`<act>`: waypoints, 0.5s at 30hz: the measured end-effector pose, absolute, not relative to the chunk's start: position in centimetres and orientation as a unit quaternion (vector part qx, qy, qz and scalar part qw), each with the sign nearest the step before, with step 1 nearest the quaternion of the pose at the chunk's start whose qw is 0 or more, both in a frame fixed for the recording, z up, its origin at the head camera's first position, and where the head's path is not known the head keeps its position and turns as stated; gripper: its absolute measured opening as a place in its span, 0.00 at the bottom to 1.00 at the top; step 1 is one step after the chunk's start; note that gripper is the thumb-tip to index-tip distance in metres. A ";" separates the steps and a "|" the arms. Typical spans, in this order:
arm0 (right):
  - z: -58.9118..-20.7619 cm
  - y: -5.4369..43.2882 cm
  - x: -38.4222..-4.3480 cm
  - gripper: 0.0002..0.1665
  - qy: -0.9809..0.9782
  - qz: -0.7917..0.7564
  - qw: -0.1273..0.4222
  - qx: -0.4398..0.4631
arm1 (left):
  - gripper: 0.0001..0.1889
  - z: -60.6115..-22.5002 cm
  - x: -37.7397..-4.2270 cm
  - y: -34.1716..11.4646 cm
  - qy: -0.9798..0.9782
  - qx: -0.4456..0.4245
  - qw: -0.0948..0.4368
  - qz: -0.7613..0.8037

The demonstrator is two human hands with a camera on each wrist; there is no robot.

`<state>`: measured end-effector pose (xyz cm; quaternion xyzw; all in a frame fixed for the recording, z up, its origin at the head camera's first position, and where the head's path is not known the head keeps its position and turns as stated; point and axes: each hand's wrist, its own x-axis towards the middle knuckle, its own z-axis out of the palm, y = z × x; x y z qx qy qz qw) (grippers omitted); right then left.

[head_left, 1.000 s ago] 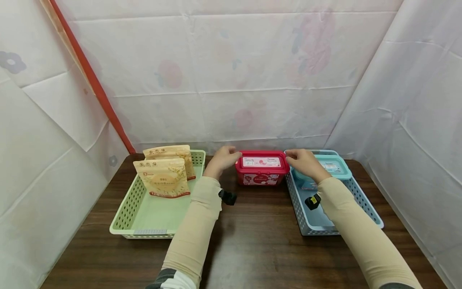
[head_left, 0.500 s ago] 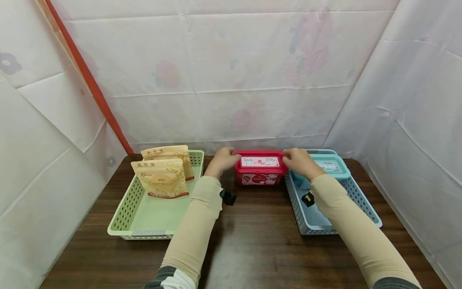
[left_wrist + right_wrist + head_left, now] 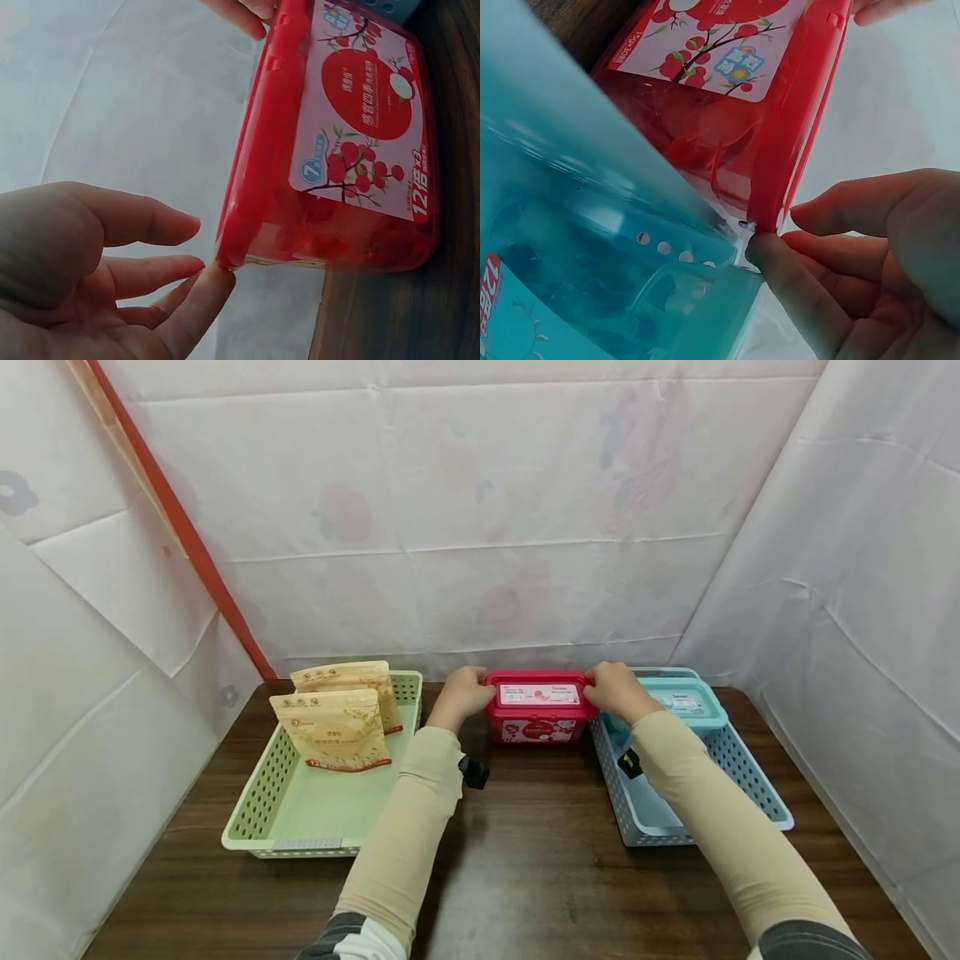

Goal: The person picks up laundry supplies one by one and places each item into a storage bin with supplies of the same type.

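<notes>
A red lidded tub of laundry pods [image 3: 540,706] stands on the table between two baskets. At its left end is my left hand [image 3: 463,695]; in the left wrist view a fingertip [image 3: 217,281] touches the lid's corner, and the thumb [image 3: 176,225] is a little apart from it. My right hand [image 3: 618,689] pinches the lid's right end, with a finger [image 3: 769,259] under the rim and the thumb [image 3: 810,216] at the lid's top edge. Beside that hand a teal lidded tub [image 3: 686,706] sits in the blue basket [image 3: 633,835], partly hidden by the forearm.
On the left, a green basket [image 3: 315,843] holds two yellow stand-up pouches [image 3: 333,731] [image 3: 367,681]. Its right side is behind the left forearm. The dark wooden table [image 3: 540,860] backs onto a white cloth wall [image 3: 450,527].
My right hand has come left and in against the lid's right end. The left hand stays at the left end, a touch closer. The tub stands where it was; the view shifts slightly.
</notes>
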<state>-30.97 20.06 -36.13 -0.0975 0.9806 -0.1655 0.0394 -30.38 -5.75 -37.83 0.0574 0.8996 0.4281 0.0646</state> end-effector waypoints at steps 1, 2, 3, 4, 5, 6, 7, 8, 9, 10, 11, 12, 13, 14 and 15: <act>-36.1 20.1 -31.1 0.11 0.980 -0.169 0.042 -0.097 | 0.20 -37.9 -30.4 -5.8 0.902 0.059 0.061 0.423; -36.1 20.1 -31.2 0.12 0.980 -0.170 0.044 -0.096 | 0.19 -37.9 -30.4 -5.8 0.904 0.060 0.058 0.420; -36.2 20.1 -31.2 0.11 0.979 -0.174 0.046 -0.095 | 0.18 -37.9 -30.4 -5.8 0.905 0.059 0.056 0.418; -36.2 20.2 -31.3 0.11 0.979 -0.176 0.047 -0.095 | 0.17 -37.9 -30.3 -5.8 0.906 0.059 0.055 0.416; -36.2 20.2 -31.4 0.11 0.979 -0.176 0.048 -0.094 | 0.17 -38.0 -30.3 -5.8 0.907 0.059 0.053 0.413; -36.2 20.2 -31.4 0.10 0.979 -0.176 0.050 -0.094 | 0.18 -38.0 -30.3 -5.8 0.908 0.058 0.051 0.411; -36.1 20.1 -31.5 0.10 0.979 -0.175 0.051 -0.095 | 0.20 -38.0 -30.3 -5.8 0.909 0.057 0.049 0.410; -36.1 20.1 -31.5 0.10 0.979 -0.173 0.052 -0.096 | 0.20 -38.1 -30.4 -5.8 0.910 0.057 0.049 0.408; -36.1 20.1 -31.5 0.10 0.979 -0.172 0.053 -0.097 | 0.20 -38.1 -30.4 -5.8 0.911 0.058 0.049 0.405; -36.1 20.1 -31.5 0.10 0.979 -0.170 0.054 -0.097 | 0.19 -38.2 -30.4 -5.8 0.912 0.059 0.048 0.402; -36.0 20.1 -31.5 0.11 0.979 -0.170 0.057 -0.097 | 0.18 -38.2 -30.5 -5.7 0.914 0.061 0.047 0.399; -36.0 20.1 -31.5 0.12 0.979 -0.170 0.059 -0.097 | 0.16 -38.2 -30.5 -5.7 0.915 0.063 0.047 0.395; -36.0 20.1 -31.5 0.12 0.979 -0.170 0.060 -0.097 | 0.15 -38.3 -30.6 -5.7 0.917 0.065 0.046 0.390; -36.0 20.1 -31.5 0.12 0.979 -0.169 0.060 -0.097 | 0.13 -38.3 -30.6 -5.7 0.920 0.067 0.046 0.384; -36.1 20.1 -31.5 0.11 0.979 -0.167 0.060 -0.097 | 0.12 -38.4 -30.7 -5.6 0.922 0.069 0.045 0.379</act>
